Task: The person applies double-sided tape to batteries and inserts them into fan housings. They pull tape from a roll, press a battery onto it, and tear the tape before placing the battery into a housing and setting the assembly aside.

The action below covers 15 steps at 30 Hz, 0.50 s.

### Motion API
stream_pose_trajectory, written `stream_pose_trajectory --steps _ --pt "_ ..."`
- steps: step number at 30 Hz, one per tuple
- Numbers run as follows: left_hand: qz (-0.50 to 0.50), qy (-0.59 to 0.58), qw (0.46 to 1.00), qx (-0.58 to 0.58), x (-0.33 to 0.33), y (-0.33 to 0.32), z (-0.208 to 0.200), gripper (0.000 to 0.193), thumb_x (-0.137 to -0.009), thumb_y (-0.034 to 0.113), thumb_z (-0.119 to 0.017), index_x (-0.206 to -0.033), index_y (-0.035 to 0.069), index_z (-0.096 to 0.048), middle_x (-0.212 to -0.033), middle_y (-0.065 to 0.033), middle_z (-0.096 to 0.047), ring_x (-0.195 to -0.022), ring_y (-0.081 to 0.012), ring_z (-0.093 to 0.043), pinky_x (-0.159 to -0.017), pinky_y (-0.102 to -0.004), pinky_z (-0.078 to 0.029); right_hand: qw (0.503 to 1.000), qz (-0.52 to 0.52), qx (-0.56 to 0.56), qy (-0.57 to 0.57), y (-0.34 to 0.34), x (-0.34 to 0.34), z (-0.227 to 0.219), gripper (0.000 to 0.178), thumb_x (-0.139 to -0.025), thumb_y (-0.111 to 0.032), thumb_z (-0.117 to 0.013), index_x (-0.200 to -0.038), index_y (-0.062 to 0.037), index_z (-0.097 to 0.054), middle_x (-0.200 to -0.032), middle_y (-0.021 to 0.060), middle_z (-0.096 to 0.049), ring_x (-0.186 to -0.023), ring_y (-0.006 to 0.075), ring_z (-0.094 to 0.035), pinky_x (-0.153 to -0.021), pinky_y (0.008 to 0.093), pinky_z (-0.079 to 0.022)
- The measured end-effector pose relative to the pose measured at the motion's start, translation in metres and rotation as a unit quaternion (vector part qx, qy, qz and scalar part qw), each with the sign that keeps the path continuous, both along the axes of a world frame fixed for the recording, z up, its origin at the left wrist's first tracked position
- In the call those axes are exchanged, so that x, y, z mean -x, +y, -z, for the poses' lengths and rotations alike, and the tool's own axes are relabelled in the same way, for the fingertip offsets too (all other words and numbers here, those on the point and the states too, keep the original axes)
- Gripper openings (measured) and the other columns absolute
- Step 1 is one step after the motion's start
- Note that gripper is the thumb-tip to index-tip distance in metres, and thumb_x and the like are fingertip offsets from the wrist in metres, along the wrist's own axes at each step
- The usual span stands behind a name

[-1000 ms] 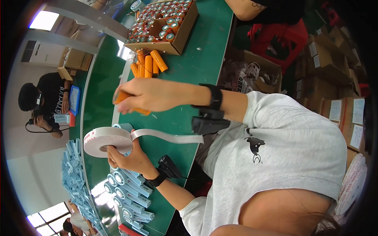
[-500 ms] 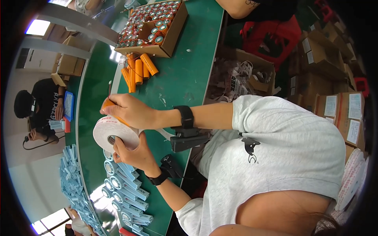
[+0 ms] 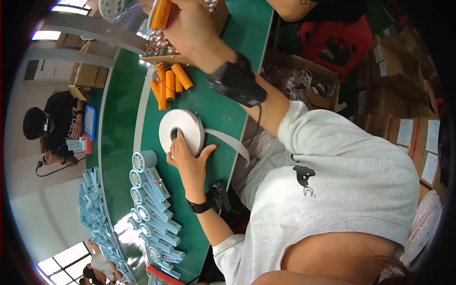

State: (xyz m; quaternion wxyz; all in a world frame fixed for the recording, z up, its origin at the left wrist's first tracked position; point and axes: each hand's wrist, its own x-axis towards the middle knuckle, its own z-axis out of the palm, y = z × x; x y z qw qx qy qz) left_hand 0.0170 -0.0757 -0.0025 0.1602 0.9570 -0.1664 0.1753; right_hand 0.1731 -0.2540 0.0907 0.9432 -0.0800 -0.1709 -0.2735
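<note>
My left hand (image 3: 190, 171) holds a roll of white tape (image 3: 192, 130) over the green table, fingers hooked into its core and thumb spread. A loose strip of tape (image 3: 230, 141) trails from the roll past the table edge. My right hand (image 3: 190, 31) is raised over a cardboard box (image 3: 166, 60), gripping an orange cylindrical battery (image 3: 161, 15). The box contains several wired batteries, partly hidden by my hand and forearm. Several orange batteries (image 3: 170, 88) lie in a pile between the box and the roll.
Light-blue cylindrical cells (image 3: 142, 197) with flat strips stand in a row left of my left arm. A heap of pale-blue pieces (image 3: 95, 204) lies farther left. Beyond, a co-worker (image 3: 57, 121) sits near a blue tray (image 3: 89, 124). A red stool (image 3: 351, 45) and cartons (image 3: 403, 130) stand right.
My right hand has left the tape roll and moved up toward the box with the orange battery. My left hand and the roll have shifted right, away from the blue cells.
</note>
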Motion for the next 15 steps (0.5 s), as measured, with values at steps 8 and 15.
stream_pose_trajectory --steps 8,15 --pt "0.046 -0.033 0.986 -0.16 -0.034 0.082 -0.058 0.052 -0.063 0.016 -0.072 -0.109 0.002 -0.052 -0.118 -0.0165 -0.049 -0.112 -0.0297 -0.044 -0.091 -0.0413 -0.035 0.95 -0.136 0.274 -0.063 -0.01 0.036 0.065 0.022 -0.086 -0.015 -0.051 -0.1 0.002 -0.054 -0.108 0.0131 -0.054 -0.097 0.0215 -0.055 -0.08 0.031 -0.046" --pt "-0.115 0.28 0.95 -0.079 -0.051 0.118 -0.076 0.056 -0.063 0.021 -0.073 -0.113 0.005 -0.053 -0.099 -0.0163 -0.056 -0.094 -0.0285 -0.05 -0.081 -0.0383 -0.039 0.876 -0.178 0.443 -0.069 -0.012 0.069 0.09 0.018 -0.078 -0.001 -0.057 -0.096 0.0039 -0.057 -0.103 0.014 -0.058 -0.086 0.0209 -0.059 -0.072 0.0303 -0.05"
